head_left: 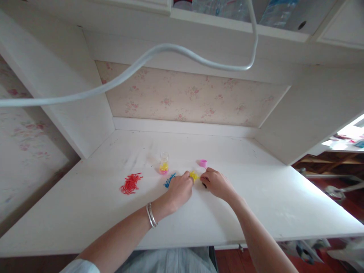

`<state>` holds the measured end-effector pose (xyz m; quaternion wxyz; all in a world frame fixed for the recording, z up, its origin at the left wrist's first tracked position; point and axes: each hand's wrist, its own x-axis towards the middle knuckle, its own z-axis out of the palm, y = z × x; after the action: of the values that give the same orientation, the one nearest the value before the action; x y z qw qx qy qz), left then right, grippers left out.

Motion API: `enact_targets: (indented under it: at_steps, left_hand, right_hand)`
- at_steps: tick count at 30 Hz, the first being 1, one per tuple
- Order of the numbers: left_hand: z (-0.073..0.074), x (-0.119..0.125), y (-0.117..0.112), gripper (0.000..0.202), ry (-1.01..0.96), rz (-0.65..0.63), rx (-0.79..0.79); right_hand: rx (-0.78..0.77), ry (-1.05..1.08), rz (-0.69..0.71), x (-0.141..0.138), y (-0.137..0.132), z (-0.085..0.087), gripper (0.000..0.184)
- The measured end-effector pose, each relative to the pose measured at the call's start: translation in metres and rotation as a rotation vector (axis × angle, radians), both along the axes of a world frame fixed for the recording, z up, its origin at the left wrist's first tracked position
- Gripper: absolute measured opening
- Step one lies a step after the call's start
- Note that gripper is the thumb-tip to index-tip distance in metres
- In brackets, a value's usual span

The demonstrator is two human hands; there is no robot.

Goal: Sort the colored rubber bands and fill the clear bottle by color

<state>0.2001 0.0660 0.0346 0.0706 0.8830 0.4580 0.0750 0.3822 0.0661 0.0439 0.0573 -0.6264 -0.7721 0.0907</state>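
A small pile of yellow bits [193, 175], like loom bands, lies between my two hands. My left hand [181, 188] is closed at its left side, partly covering a pile of blue strands [170, 180]. My right hand [215, 182] has its fingers pinched together at the right side of the yellow pile, and small dark pieces [204, 185] show under it. What either hand grips is too small and hidden to make out. Behind them stands a clear bottle [164, 163] with yellow and pink pieces inside. A pink cap [203, 163] lies just beyond my right hand.
A heap of red strands [131, 184] lies left on the white tabletop [99, 212]. A thick white cable [170, 47] crosses the upper view. Side panels and a shelf [241, 24] with plastic items enclose the desk.
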Motion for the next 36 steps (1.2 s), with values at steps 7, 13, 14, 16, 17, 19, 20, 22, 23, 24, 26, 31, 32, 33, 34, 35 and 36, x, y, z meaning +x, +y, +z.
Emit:
enact_targets:
  at_steps: [7, 13, 14, 16, 17, 19, 20, 22, 23, 24, 26, 31, 32, 33, 34, 35, 36]
  left_hand:
    - [0.033, -0.041, 0.002, 0.026, -0.276, 0.129, 0.079]
    - [0.068, -0.087, 0.025, 0.025, -0.463, 0.24, 0.295]
    - [0.069, -0.092, 0.03, 0.024, -0.461, 0.266, 0.312]
    - [0.069, -0.098, 0.038, 0.024, -0.436, 0.312, 0.317]
    - [0.068, -0.1, 0.041, 0.024, -0.418, 0.329, 0.308]
    - [0.064, -0.101, 0.045, 0.023, -0.379, 0.343, 0.271]
    - [0.062, -0.101, 0.046, 0.023, -0.365, 0.345, 0.251]
    - [0.059, -0.101, 0.047, 0.024, -0.346, 0.345, 0.219]
    - [0.059, -0.101, 0.047, 0.025, -0.342, 0.341, 0.207]
    - [0.058, -0.101, 0.046, 0.026, -0.344, 0.334, 0.199]
    - [0.058, -0.101, 0.045, 0.028, -0.378, 0.32, 0.202]
    - [0.056, -0.11, 0.039, 0.027, -0.557, 0.335, 0.258]
    - [0.054, -0.113, 0.037, 0.027, -0.58, 0.338, 0.256]
    - [0.052, -0.116, 0.035, 0.027, -0.596, 0.342, 0.249]
    - [0.049, -0.119, 0.033, 0.027, -0.609, 0.347, 0.238]
    - [0.046, -0.123, 0.031, 0.027, -0.619, 0.354, 0.225]
    - [0.043, -0.126, 0.029, 0.027, -0.628, 0.363, 0.212]
  right_hand:
    - [0.063, 0.163, -0.006, 0.01, 0.004, 0.017, 0.022]
    - [0.143, 0.271, 0.029, -0.001, 0.007, 0.034, 0.022]
    - [0.16, 0.302, 0.045, -0.005, 0.007, 0.036, 0.022]
    - [0.184, 0.365, 0.077, -0.015, 0.008, 0.042, 0.022]
    - [0.196, 0.394, 0.087, -0.021, 0.008, 0.044, 0.022]
    - [0.225, 0.445, 0.096, -0.034, 0.011, 0.049, 0.023]
    - [0.243, 0.472, 0.097, -0.04, 0.013, 0.051, 0.023]
    - [0.283, 0.526, 0.099, -0.053, 0.018, 0.055, 0.024]
    - [0.302, 0.551, 0.101, -0.059, 0.022, 0.056, 0.025]
    - [0.319, 0.575, 0.1, -0.065, 0.026, 0.056, 0.025]
    - [0.341, 0.616, 0.099, -0.077, 0.035, 0.055, 0.024]
    - [0.329, 0.694, 0.113, -0.102, 0.057, 0.05, 0.022]
    - [0.32, 0.699, 0.12, -0.107, 0.06, 0.05, 0.021]
    - [0.308, 0.697, 0.129, -0.111, 0.062, 0.049, 0.021]
    - [0.295, 0.689, 0.139, -0.114, 0.064, 0.049, 0.02]
    - [0.281, 0.676, 0.149, -0.117, 0.066, 0.049, 0.019]
    - [0.267, 0.661, 0.159, -0.119, 0.067, 0.049, 0.018]
